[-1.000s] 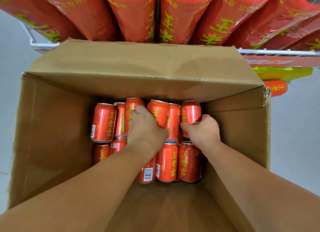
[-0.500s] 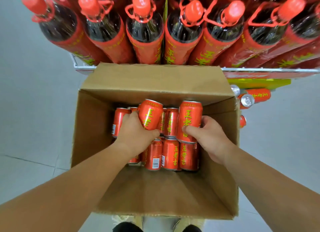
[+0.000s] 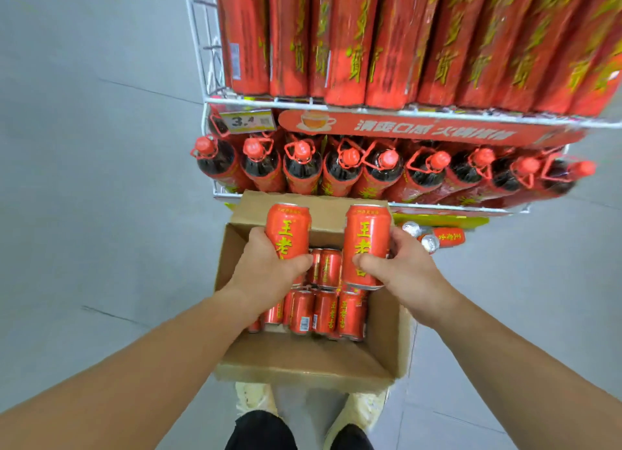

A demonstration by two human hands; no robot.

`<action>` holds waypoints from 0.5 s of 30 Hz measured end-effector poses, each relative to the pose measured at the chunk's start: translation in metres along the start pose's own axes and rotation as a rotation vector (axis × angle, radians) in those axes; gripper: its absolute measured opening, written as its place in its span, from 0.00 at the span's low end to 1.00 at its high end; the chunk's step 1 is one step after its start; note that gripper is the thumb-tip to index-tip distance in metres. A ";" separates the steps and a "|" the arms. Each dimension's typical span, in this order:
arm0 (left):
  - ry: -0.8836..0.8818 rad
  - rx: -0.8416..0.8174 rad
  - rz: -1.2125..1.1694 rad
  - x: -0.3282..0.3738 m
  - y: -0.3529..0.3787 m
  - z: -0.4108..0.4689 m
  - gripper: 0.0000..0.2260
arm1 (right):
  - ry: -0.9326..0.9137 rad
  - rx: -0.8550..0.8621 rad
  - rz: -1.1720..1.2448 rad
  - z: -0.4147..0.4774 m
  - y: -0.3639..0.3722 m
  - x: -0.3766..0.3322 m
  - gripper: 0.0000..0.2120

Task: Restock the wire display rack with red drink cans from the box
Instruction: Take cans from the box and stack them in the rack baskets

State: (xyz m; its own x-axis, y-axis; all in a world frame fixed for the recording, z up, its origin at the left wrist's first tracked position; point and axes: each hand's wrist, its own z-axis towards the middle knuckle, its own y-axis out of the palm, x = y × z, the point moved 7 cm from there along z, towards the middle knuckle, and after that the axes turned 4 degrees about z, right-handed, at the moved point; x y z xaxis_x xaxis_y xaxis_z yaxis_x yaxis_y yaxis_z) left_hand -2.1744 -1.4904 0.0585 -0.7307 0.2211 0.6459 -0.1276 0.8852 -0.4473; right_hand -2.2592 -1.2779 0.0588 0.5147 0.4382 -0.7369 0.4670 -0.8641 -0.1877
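Head view: both hands holding cans over box

Left hand (image 3: 266, 274) is gripping the left can (image 3: 287, 231) upright, fingers wrapped round its lower half, above the far-left part of the cardboard box (image 3: 303, 358). Right hand (image 3: 404, 271) is gripping the right can (image 3: 367, 237) upright above the box's far-right side. Packed cans (image 3: 323, 311) are standing inside the box. Wire rack (image 3: 208, 113) is rising just beyond the box, carrying red-capped bottles (image 3: 303, 167). Loose cans (image 3: 444, 237) are lying just right of the box.
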 end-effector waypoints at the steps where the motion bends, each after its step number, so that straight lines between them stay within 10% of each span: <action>1: 0.018 0.014 -0.016 0.017 -0.010 -0.010 0.24 | -0.014 0.008 0.004 -0.012 -0.004 -0.019 0.22; 15: 0.266 0.049 -0.181 0.244 -0.158 -0.176 0.34 | -0.315 0.126 -0.008 -0.209 -0.063 -0.268 0.17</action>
State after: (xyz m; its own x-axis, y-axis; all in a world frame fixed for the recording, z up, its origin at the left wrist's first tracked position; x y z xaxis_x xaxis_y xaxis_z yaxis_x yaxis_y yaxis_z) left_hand -2.2148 -1.5039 0.3956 -0.4935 0.1668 0.8536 -0.2762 0.9006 -0.3357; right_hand -2.2765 -1.2897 0.4038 0.2544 0.3645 -0.8958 0.3676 -0.8932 -0.2590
